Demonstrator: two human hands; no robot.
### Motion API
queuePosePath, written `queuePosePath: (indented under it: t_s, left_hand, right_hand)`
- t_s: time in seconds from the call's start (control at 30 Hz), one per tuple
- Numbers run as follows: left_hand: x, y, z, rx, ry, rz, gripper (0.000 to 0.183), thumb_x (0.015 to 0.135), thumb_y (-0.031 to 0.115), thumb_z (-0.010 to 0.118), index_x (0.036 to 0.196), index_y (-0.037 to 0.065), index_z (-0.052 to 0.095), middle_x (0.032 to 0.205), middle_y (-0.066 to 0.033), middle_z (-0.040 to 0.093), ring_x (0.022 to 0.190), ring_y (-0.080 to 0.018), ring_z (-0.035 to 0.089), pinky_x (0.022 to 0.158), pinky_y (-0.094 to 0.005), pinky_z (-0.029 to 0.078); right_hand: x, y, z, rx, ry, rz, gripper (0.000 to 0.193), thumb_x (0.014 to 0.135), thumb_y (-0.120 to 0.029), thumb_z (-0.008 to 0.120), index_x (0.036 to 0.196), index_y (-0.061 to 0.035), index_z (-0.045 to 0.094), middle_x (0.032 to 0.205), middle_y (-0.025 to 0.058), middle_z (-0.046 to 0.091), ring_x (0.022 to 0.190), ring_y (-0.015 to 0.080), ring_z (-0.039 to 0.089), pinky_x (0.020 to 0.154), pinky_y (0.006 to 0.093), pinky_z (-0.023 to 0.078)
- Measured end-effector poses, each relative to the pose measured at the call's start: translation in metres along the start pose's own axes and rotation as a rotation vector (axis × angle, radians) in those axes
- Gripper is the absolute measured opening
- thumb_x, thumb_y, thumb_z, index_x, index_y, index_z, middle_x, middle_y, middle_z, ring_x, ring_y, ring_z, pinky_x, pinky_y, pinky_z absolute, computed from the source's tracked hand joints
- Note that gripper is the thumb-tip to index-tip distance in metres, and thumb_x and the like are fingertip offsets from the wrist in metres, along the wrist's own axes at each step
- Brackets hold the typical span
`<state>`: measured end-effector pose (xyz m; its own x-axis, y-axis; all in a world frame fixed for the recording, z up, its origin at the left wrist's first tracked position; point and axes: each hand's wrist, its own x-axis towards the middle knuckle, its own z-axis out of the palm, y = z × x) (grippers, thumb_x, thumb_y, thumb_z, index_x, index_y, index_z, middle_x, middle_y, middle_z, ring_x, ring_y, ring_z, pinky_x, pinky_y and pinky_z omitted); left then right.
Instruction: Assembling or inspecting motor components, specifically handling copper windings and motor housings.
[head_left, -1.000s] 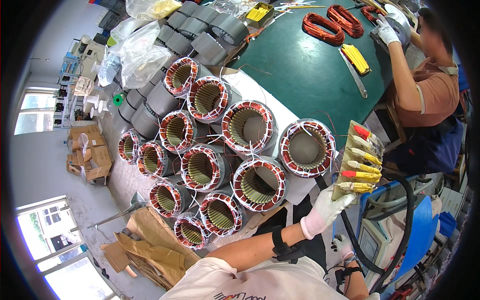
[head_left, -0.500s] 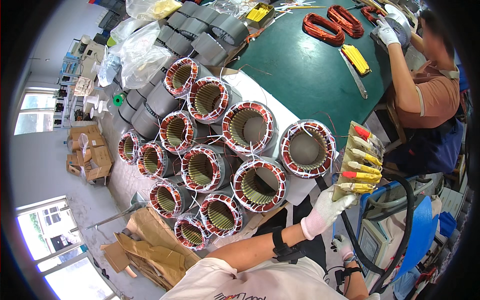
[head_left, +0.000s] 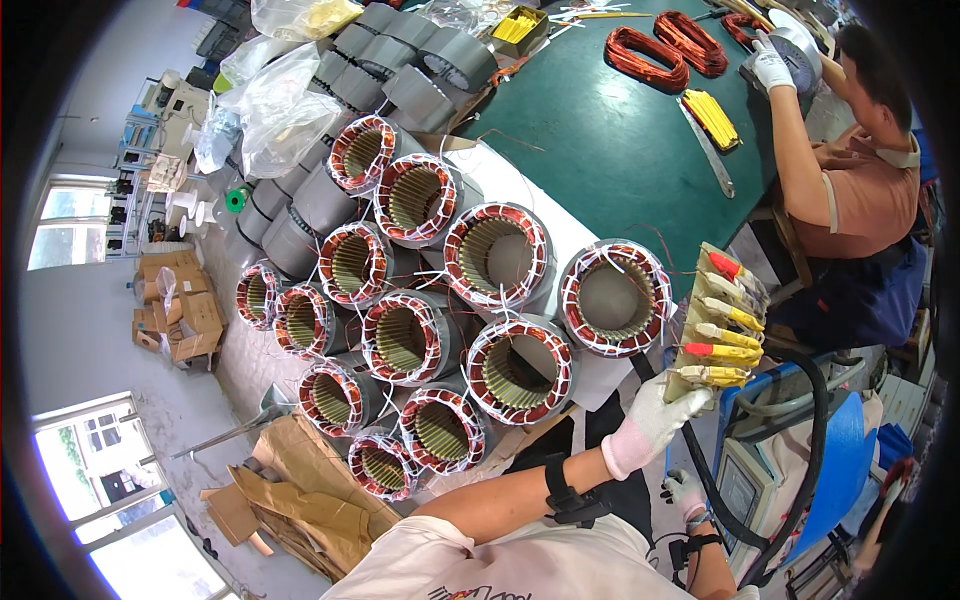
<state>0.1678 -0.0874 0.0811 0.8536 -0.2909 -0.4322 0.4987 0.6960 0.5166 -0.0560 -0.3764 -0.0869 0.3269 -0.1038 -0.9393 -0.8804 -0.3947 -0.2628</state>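
Note:
My left hand (head_left: 655, 425), in a white glove, is closed on the lower end of a flat tan board (head_left: 692, 320). Several clips (head_left: 728, 336) with yellow, red and pale sleeves are fixed along that board. Just left of it stands a motor stator (head_left: 617, 298) with copper windings laced in white cord. My right hand (head_left: 685, 493), also gloved, is lower down beside a black cable (head_left: 708, 490) and a boxed instrument (head_left: 742, 492). Its fingers look bent and apart, with nothing visible in them. More wound stators (head_left: 520, 368) lie stacked to the left, their open ends facing me.
A green table (head_left: 570, 130) carries copper coils (head_left: 647, 58), yellow strips (head_left: 711, 118) and a metal ruler (head_left: 707, 150). At the right a co-worker (head_left: 850, 190) sits handling a grey round part (head_left: 797, 55). Bare grey cores (head_left: 385, 60), plastic bags (head_left: 275, 110) and cardboard (head_left: 310, 490) lie leftward.
The co-worker's head has turned and their gloved hand has shifted slightly. Part of another person's arm has appeared at the lower right edge. My hands and the board have stayed almost still.

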Motion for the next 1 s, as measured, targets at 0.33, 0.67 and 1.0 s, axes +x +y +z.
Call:
queuePosePath:
  t_s: [0.33,0.67,1.0]
  left_hand:
    - [0.0,0.029,-0.004,0.492,-0.067,0.159,0.03,0.102,0.019,0.059,0.128,0.003,0.06,0.118,-0.0057,0.067,0.102,-0.0139,0.063,0.09,-0.0309,0.051]
    - [-0.005,0.017,0.011,0.22,-0.028,0.125,0.044,0.101,0.022,0.063,0.137,-0.001,0.051,0.124,-0.0086,0.064,0.1,-0.0155,0.065,0.087,-0.031,0.052]
    - [0.001,0.017,-0.001,0.181,-0.063,0.113,0.04,0.102,0.018,0.06,0.139,0.005,0.051,0.127,-0.0063,0.062,0.105,-0.015,0.064,0.089,-0.03,0.052]
  right_hand:
    - [0.005,0.025,0.021,-0.236,0.062,-0.197,0.047,0.097,-0.037,0.063,0.126,-0.0004,0.063,0.093,0.0164,0.073,0.075,0.0236,0.068,0.067,0.0388,0.052]
    - [-0.031,0.027,0.064,-0.104,0.044,-0.008,0.045,0.093,-0.026,0.064,0.127,0.0038,0.062,0.105,0.0185,0.073,0.079,0.022,0.071,0.078,0.0361,0.056]
    - [-0.041,0.034,0.069,-0.121,0.073,-0.07,0.044,0.094,-0.026,0.064,0.126,0.0042,0.062,0.104,0.018,0.072,0.079,0.0214,0.071,0.076,0.0353,0.056]
